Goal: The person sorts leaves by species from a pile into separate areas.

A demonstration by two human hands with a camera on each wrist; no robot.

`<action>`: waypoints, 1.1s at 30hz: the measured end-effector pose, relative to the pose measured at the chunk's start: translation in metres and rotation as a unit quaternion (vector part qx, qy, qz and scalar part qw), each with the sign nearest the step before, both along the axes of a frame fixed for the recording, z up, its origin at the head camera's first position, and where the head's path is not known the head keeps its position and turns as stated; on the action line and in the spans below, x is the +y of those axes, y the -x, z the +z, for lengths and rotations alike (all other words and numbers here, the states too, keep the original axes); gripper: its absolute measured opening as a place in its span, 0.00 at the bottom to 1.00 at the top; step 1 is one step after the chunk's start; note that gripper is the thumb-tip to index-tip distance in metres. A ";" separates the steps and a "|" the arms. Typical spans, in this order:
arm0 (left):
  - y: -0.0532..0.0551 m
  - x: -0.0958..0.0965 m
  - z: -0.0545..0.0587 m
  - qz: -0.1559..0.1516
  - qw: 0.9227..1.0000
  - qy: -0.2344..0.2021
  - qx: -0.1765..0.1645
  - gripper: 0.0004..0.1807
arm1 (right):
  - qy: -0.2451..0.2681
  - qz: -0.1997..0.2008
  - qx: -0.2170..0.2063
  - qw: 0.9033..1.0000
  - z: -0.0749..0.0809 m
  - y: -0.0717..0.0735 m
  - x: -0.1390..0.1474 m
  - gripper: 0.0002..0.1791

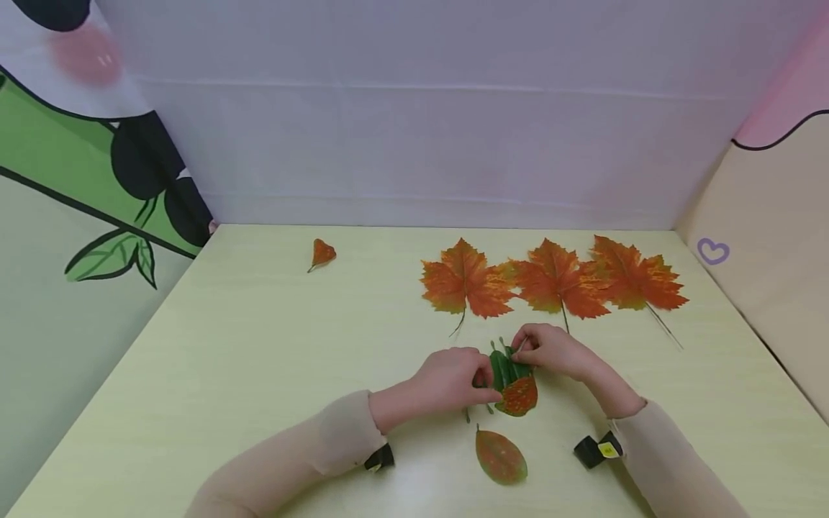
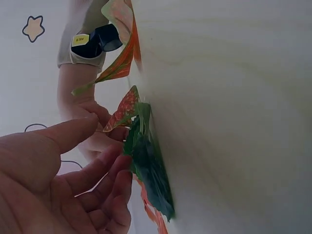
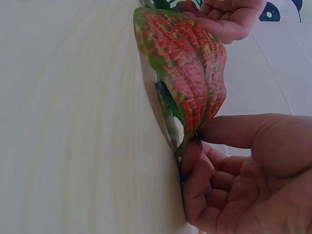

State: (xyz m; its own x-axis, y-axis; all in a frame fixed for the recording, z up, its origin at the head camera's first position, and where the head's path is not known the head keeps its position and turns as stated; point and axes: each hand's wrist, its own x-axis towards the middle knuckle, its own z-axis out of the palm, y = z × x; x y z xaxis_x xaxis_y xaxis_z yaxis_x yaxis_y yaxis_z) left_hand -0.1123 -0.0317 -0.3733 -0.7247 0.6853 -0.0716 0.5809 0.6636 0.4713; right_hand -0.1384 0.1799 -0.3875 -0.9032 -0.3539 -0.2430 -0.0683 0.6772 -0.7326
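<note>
on the pale table [image 1: 259,374], three orange maple leaves [image 1: 560,277] lie in a row. the left hand [image 1: 451,378], thumb apart and fingers loosely bent, touches green leaves [image 1: 500,368]; the right hand [image 1: 558,350] pinches a red-and-green leaf [image 1: 520,397] by its stem end, at their near end. a small orange leaf [image 1: 322,252] lies far left.

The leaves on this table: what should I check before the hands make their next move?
1. Right hand has a pinch on the red-spotted leaf: ok, at the stem end.
2. Left hand firmly holds the green leaves: cannot tell; fingers are at them, thumb apart.
3. Loose reddish-green leaf clear of both hands: ok, lying nearer the wearer.
4. Small orange leaf separate from other leaves: ok, alone on the far left.
5. Three large lobed leaves separate from one another: not ok, their edges meet.
</note>
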 end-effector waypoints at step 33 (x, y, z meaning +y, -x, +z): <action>-0.002 0.005 0.011 -0.022 0.996 -0.079 -0.033 0.04 | -0.003 -0.001 0.003 1.000 -0.002 0.000 0.002 0.08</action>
State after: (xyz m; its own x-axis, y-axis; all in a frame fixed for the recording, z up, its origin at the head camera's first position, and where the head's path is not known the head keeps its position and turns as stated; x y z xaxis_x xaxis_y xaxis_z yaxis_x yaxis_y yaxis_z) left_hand -0.1107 -0.0270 -0.3626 -0.6910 0.7229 -0.0065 0.5720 0.5522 0.6065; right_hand -0.1384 0.1815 -0.3899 -0.9050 -0.3507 -0.2408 -0.0708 0.6824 -0.7275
